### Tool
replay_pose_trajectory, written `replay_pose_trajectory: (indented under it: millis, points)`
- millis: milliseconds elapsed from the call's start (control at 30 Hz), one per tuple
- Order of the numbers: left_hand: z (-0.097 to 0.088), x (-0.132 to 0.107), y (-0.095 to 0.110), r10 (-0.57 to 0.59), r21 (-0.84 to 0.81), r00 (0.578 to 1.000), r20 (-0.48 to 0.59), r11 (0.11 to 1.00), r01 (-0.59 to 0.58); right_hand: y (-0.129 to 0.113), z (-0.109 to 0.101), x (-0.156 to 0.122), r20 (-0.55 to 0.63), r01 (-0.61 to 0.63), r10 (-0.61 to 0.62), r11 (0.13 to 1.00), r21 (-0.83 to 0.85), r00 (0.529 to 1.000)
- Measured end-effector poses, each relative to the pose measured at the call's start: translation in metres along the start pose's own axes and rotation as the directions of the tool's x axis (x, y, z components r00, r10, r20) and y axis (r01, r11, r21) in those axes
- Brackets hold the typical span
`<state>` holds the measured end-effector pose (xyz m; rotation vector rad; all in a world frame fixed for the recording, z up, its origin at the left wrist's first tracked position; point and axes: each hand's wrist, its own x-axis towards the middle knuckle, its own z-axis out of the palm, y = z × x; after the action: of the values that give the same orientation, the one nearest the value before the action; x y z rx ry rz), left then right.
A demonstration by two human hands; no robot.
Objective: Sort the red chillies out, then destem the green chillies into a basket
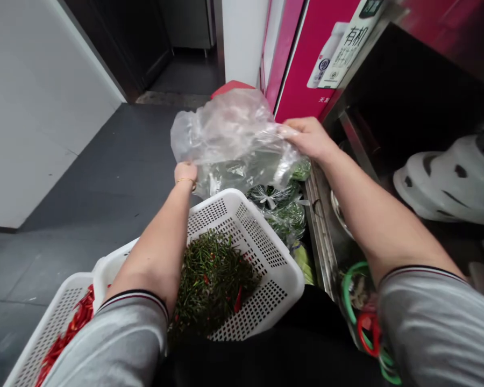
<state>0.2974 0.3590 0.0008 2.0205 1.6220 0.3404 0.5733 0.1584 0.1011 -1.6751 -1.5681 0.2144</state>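
Observation:
A large clear plastic bag [234, 131] is stretched out between my two hands in front of me. My left hand [186, 173] is closed on its near left edge. At the right side, my right hand [306, 137] pinches the bag's edge. Below the bag and close to my body is a white perforated basket [262, 317] with green chili stems [213, 279] and a few red bits in it. Wrapped green vegetables [286, 217] lie just beyond the basket, partly covered by the bag. Whether the bag contains anything is hard to tell.
Another white basket [52, 306] with red chilies [70, 330] stands at the lower left. To the right are a metal shelf edge [325, 242], a green basket [349, 290] with red-handled scissors [369, 333], and white containers [452, 180]. A pink cabinet [302, 70] rises ahead.

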Motion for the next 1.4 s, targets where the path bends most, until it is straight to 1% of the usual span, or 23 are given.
replay_pose_trajectory:
  millis: [67, 100, 167, 233, 300, 367, 433, 500, 600, 667, 733, 833, 867, 900, 967, 1033, 1067, 1100, 1167, 1200, 1267, 1333, 1400]
  points:
    - [-0.010, 0.005, -0.012, -0.040, 0.063, 0.994, -0.103, 0.997, 0.047, 0.046, -0.014, -0.039, -0.065, -0.102, 0.097, 0.991, -0.082, 0.993]
    - [-0.014, 0.006, -0.017, -0.025, 0.086, 0.989, -0.146, 0.996, 0.038, 0.067, -0.016, -0.063, -0.092, -0.156, 0.144, 0.978, -0.139, 0.985]
    - [-0.017, 0.006, -0.025, 0.063, 0.123, 0.982, -0.177, 0.992, -0.042, 0.098, -0.007, -0.117, -0.128, -0.262, 0.236, 0.929, -0.263, 0.963]
    - [-0.014, 0.003, -0.035, 0.128, 0.162, 0.979, -0.160, 0.982, -0.101, 0.110, 0.014, -0.181, -0.119, -0.334, 0.312, 0.882, -0.333, 0.943]
    - [-0.007, -0.002, -0.047, 0.074, 0.155, 0.994, -0.085, 0.986, -0.060, 0.102, 0.041, -0.246, -0.032, -0.350, 0.357, 0.889, -0.294, 0.933]
    - [-0.001, -0.009, -0.058, -0.032, 0.047, 0.999, 0.036, 0.998, 0.030, 0.079, 0.061, -0.302, 0.052, -0.358, 0.372, 0.917, -0.178, 0.927]
    - [0.003, -0.021, -0.063, -0.050, -0.150, 0.986, 0.159, 0.986, 0.074, 0.048, 0.068, -0.341, 0.083, -0.366, 0.368, 0.930, -0.039, 0.926]
    - [0.003, -0.035, -0.061, 0.044, -0.420, 0.970, 0.240, 0.906, 0.063, 0.018, 0.063, -0.358, 0.148, -0.371, 0.357, 0.925, 0.079, 0.922]
    - [0.004, -0.054, -0.049, 0.199, -0.721, 0.935, 0.294, 0.688, 0.080, -0.017, 0.052, -0.352, 0.143, -0.400, 0.377, 0.895, 0.200, 0.915]
    - [0.007, -0.061, -0.038, 0.213, -0.766, 0.937, 0.277, 0.637, 0.081, -0.031, 0.053, -0.337, 0.095, -0.429, 0.419, 0.861, 0.273, 0.903]
    - [0.013, -0.061, -0.028, 0.148, -0.736, 0.966, 0.210, 0.675, 0.056, -0.039, 0.059, -0.321, 0.074, -0.461, 0.471, 0.801, 0.382, 0.879]
    - [0.021, -0.055, -0.017, 0.012, -0.606, 0.998, 0.065, 0.795, 0.030, -0.046, 0.067, -0.307, 0.022, -0.492, 0.561, 0.707, 0.509, 0.828]
    - [0.022, -0.053, -0.016, 0.003, -0.578, 1.000, 0.028, 0.816, 0.014, -0.048, 0.066, -0.307, 0.011, -0.495, 0.565, 0.713, 0.497, 0.825]
    - [0.021, -0.052, -0.017, 0.021, -0.570, 1.000, 0.002, 0.821, -0.016, -0.052, 0.064, -0.310, 0.027, -0.494, 0.541, 0.744, 0.450, 0.840]
    - [0.017, -0.053, -0.023, 0.112, -0.595, 0.993, -0.027, 0.796, -0.106, -0.060, 0.055, -0.321, 0.185, -0.439, 0.400, 0.846, 0.303, 0.898]
    - [0.010, -0.055, -0.034, 0.193, -0.612, 0.980, -0.045, 0.770, -0.179, -0.066, 0.047, -0.332, 0.356, -0.340, 0.258, 0.921, 0.189, 0.898]
    - [0.007, -0.056, -0.040, 0.209, -0.598, 0.977, -0.046, 0.777, -0.195, -0.066, 0.045, -0.335, 0.376, -0.324, 0.252, 0.936, 0.140, 0.891]
    - [0.005, -0.057, -0.044, 0.219, -0.563, 0.975, -0.038, 0.801, -0.202, -0.063, 0.046, -0.334, 0.348, -0.345, 0.298, 0.935, 0.083, 0.889]
    - [0.006, -0.055, -0.045, 0.255, -0.421, 0.967, 0.014, 0.879, -0.226, -0.048, 0.055, -0.321, 0.213, -0.461, 0.460, 0.886, -0.046, 0.862]
    - [0.010, -0.054, -0.041, 0.282, -0.329, 0.958, 0.052, 0.911, -0.250, -0.036, 0.062, -0.309, 0.155, -0.520, 0.530, 0.848, -0.102, 0.834]
    - [0.022, -0.048, -0.026, 0.315, -0.190, 0.942, 0.116, 0.938, -0.290, -0.014, 0.076, -0.281, 0.137, -0.565, 0.581, 0.813, -0.140, 0.802]
    - [0.034, -0.039, -0.007, 0.282, -0.208, 0.952, 0.116, 0.944, -0.254, 0.001, 0.086, -0.258, 0.091, -0.599, 0.598, 0.801, -0.023, 0.796]
    - [0.040, -0.030, 0.006, 0.211, -0.332, 0.975, 0.070, 0.927, -0.177, 0.005, 0.088, -0.252, -0.008, -0.619, 0.629, 0.767, 0.171, 0.777]
